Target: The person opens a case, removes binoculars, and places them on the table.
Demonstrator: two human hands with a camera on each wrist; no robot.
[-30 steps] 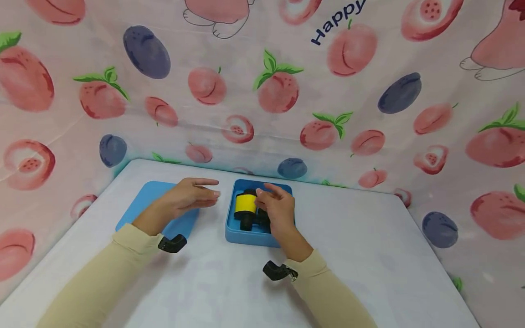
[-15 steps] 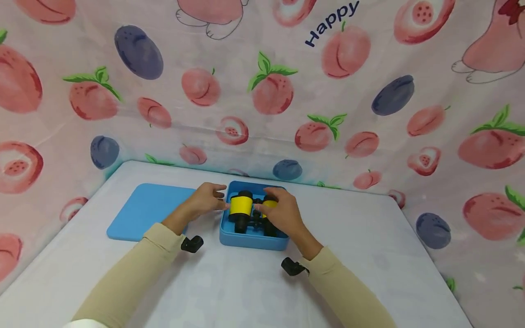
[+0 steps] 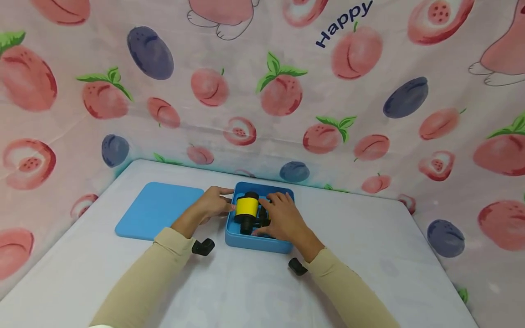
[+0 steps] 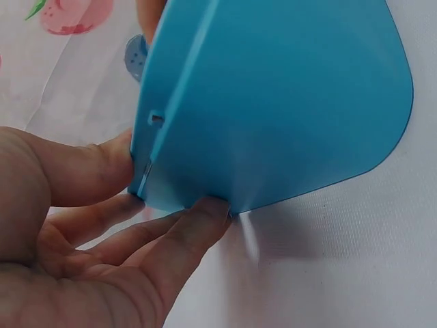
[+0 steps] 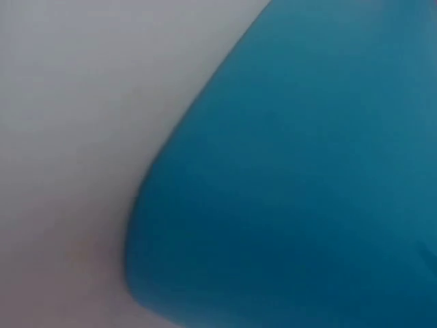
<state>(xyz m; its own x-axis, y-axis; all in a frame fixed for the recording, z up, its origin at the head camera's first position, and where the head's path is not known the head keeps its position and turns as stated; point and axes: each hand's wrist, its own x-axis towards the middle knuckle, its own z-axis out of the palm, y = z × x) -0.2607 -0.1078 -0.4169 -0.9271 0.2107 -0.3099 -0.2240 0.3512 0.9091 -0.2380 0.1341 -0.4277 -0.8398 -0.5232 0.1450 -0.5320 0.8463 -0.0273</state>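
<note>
A pair of black and yellow binoculars (image 3: 247,207) lies in an open blue box (image 3: 258,242) on the white table. My right hand (image 3: 285,221) reaches into the box from the right and grips the right barrel, its thumb low and its fingers at the far end. Most of that barrel is hidden under the hand. At the box's left wall is my left hand (image 3: 209,205). The left wrist view shows its thumb at the rim of the box (image 4: 287,102) and its fingers (image 4: 198,229) against the wall. Only the blurred box wall (image 5: 287,171) fills the right wrist view.
A flat blue lid (image 3: 160,207) lies on the white table (image 3: 348,246) left of the box, partly behind the left hand. A fruit-printed cloth (image 3: 246,91) hangs along the back and sides. Each wrist carries a black camera mount (image 3: 203,247).
My left hand has moved right, from above the lid to the box's left wall. My right hand has shifted over the binoculars' right barrel, covering more of it.
</note>
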